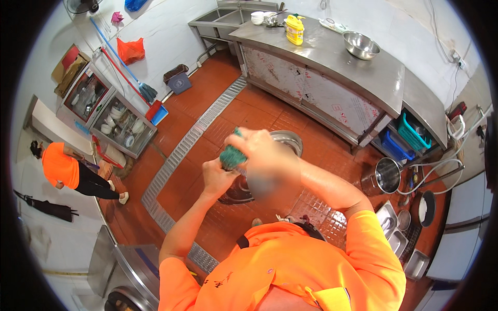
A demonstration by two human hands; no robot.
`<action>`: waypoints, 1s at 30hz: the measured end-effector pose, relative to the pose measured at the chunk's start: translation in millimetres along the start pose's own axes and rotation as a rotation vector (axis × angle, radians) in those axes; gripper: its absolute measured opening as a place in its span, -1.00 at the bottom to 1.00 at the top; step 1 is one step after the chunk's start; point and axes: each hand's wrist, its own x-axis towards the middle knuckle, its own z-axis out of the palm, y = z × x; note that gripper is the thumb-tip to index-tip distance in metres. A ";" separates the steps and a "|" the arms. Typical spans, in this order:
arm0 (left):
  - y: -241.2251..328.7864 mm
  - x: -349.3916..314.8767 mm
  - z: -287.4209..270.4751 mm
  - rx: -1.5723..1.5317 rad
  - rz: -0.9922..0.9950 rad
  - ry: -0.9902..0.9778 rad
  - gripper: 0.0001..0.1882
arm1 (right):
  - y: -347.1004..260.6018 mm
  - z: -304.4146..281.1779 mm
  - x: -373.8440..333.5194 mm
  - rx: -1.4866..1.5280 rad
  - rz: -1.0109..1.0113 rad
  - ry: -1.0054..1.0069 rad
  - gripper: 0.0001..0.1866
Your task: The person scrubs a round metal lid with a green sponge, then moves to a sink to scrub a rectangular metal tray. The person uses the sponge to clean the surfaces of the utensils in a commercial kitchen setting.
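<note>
Where the two hands meet: from the head view, a green scrubbing pad (pixel 232 157) sits between them, in front of the orange shirt (pixel 290 259) and above the red tiled floor (pixel 270 106).
Right hand (pixel 255 146): closed around the pad from above, its fingers bent over it; a blurred patch covers what lies by the wrist.
Left hand (pixel 219 177): curled, touching the pad's lower edge; I can't tell whether it grips the pad or something behind it.
Round metal rim (pixel 293 139): shows just past the right hand, shiny and curved, the rest too covered to make out.
Drain grating (pixel 179 157): bends across the floor to the left of the hands.
Steel counter (pixel 321 44): ahead, bearing white bowls (pixel 257 18), a yellow jug (pixel 294 31) and a wide metal bowl (pixel 361 45).
Right-hand corner: a turquoise basket (pixel 414 133) beside a blue basket (pixel 394 147), with a steel pot (pixel 388 176) standing on the floor near them.
Left wall: another person (pixel 54 163) in an orange top and dark trousers, near a cabinet (pixel 124 123) stacked with dishes.
</note>
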 end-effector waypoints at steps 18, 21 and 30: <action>10.6 -40.6 -43.5 -0.172 -0.217 0.175 -0.81 | 13.8 -1.1 26.1 0.239 0.011 -0.021 -0.62; 5.8 -52.5 -59.3 -0.292 -0.247 0.263 -0.86 | 65.9 -6.8 6.1 0.817 0.376 0.156 -0.65; -3.8 -39.2 -51.7 -0.330 -0.311 0.015 -0.86 | 21.6 0.5 25.3 0.232 0.151 -0.108 -0.56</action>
